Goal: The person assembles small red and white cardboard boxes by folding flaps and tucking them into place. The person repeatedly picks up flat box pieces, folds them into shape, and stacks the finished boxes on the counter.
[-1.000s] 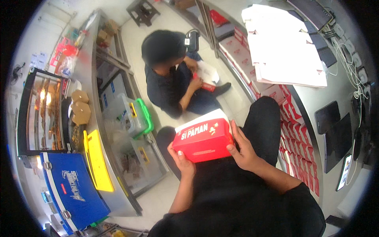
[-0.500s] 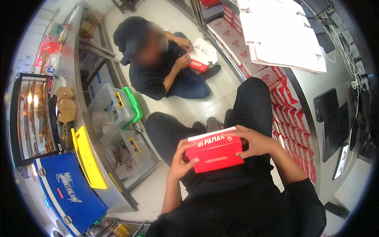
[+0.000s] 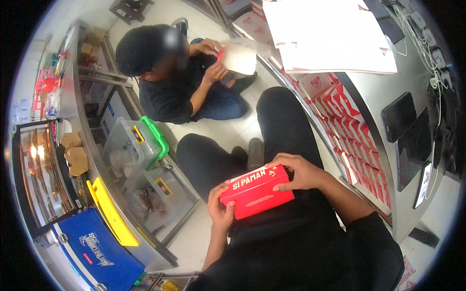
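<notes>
Both hands grasp a red box point(image 3: 256, 191) over the lap: left hand point(image 3: 221, 208) at its near-left corner, right hand point(image 3: 297, 171) across its far-right edge.

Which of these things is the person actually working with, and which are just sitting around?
In use:
red carton box, held between left hand and right hand

Lying about:
stack of flat white sheets
clear bin with green lid
blue box
dark tablets

Black short-sleeved top, black trousers, dark shoe point(image 3: 254, 151), bare forearms
</notes>
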The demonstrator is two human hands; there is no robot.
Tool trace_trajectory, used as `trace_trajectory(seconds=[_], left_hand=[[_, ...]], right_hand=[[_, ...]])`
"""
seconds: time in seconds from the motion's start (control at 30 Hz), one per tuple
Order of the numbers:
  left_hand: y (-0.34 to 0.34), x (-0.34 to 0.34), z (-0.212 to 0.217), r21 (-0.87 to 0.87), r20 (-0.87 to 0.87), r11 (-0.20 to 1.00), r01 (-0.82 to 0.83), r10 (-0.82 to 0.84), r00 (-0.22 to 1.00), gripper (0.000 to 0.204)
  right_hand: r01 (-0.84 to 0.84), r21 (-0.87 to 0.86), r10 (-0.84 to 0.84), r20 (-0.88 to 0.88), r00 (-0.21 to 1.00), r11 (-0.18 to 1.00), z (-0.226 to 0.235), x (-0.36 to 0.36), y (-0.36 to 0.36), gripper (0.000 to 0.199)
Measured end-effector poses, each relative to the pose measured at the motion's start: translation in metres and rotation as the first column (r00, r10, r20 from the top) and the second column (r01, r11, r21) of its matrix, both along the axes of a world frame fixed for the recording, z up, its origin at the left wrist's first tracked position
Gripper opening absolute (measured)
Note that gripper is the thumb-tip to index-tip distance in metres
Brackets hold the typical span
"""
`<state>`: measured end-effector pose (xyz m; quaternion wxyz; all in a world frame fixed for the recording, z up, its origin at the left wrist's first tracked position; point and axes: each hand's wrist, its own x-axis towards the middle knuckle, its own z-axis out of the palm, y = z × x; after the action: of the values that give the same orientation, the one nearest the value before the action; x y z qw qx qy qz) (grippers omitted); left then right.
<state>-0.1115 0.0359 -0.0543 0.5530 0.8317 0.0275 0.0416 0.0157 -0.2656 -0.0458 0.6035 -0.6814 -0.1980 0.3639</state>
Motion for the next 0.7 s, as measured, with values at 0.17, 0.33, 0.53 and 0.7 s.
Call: trace_trajectory(seconds=[0.17, 0.33, 0.53, 0.7], left_hand=[[-0.012, 0.052, 0.01, -0.38, -0.173, 0.904, -0.197, 0.14, 0.975, 0.108], [-0.004, 0.117, 0.045, -0.601, -0.56, 0.746, -0.287, -0.137, 0.817, 0.1], [-0.044, 0.197, 0.041, -0.646, -0.554, 0.717, -0.261, -0.207, 0.806, 0.076], [-0.12, 0.239, 0.005, -0.601, -0.545, 0.738, -0.307, -0.097, 0.833, 0.079]], right_hand=[[0.19, 0.095, -0.211, 0.361, 0.908, 0.977, 0.016, 0.011, 0.001, 0.058], [0.138, 0.13, -0.187, 0.78, 0.597, 0.982, 0.02, 0.043, -0.009, 0.047], [0.454, 0.004, -0.292, 0.772, 0.565, 0.891, -0.002, 0.053, -0.03, 0.056], [0.773, -0.212, -0.619, 0.491, 0.613, 0.597, -0.039, 0.005, -0.053, 0.078]])
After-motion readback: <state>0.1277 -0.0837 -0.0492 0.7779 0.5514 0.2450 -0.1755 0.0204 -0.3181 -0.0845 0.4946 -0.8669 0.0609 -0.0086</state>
